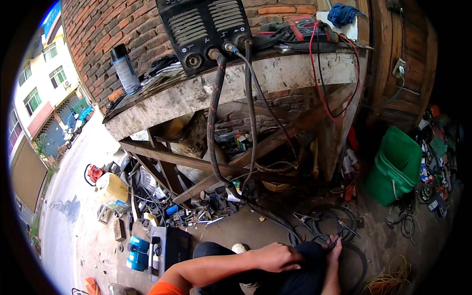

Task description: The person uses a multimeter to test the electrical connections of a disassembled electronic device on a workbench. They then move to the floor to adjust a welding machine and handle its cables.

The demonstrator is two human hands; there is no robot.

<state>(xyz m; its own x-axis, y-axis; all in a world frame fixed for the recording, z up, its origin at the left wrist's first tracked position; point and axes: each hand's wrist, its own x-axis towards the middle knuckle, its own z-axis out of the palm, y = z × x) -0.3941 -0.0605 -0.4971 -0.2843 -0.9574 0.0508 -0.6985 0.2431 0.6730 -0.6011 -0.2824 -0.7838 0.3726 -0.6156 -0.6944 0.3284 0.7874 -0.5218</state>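
Note:
My left hand (278, 257) lies over my knee, its fingers curled closed against the dark trousers; whether anything is inside them is hidden. Beside the same knee, my right hand (335, 249) is closed around a black cable (328, 241), palm side partly showing. A thin dark rod-like piece (350, 229) sticks out just past its fingertips; I cannot tell what it is. Loops of black cable (351, 214) lie on the ground in front of this hand. Thick leads (214, 123) run down to the ground from a black welding machine (206, 34).
The welder stands on a worn bench (236, 78) with a spray can (125, 69) and a red multimeter (304, 27). A green bucket (393, 167) is at right, near a yellow wire coil (391, 278). At left are a blue-and-grey machine (160, 250) and a yellowish jug (112, 191).

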